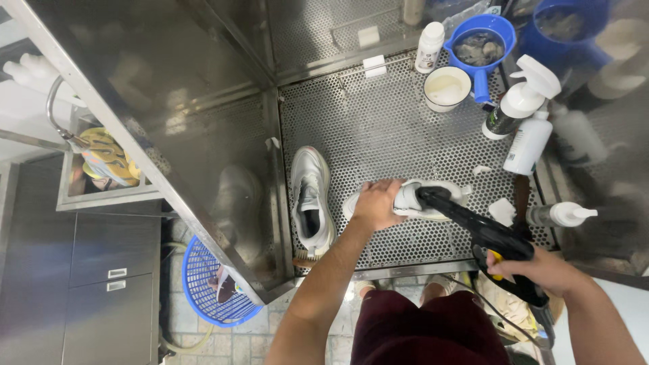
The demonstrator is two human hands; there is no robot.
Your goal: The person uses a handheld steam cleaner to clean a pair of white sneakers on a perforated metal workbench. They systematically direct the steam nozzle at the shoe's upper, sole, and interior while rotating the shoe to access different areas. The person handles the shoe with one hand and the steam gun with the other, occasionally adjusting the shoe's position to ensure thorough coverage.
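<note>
The left hand (pixel 376 203) is clamped over a white shoe (pixel 419 199) lying on its side on the perforated steel table (pixel 378 122), pinning it so it cannot slide. The right hand (pixel 541 269) is wrapped around the grip of a black spray gun (pixel 483 230), whose nozzle meets the shoe's upper, apparently to work one spot at close range. Left of the held shoe, its mate (pixel 311 199) sits upright, out of the way. Beyond the held shoe stand a white cup (pixel 446 88), a blue scoop (pixel 480 47) and spray bottles (pixel 524 101), within easy reach. Below the table to the left of the shoe hangs a blue basket (pixel 203 284).
</note>
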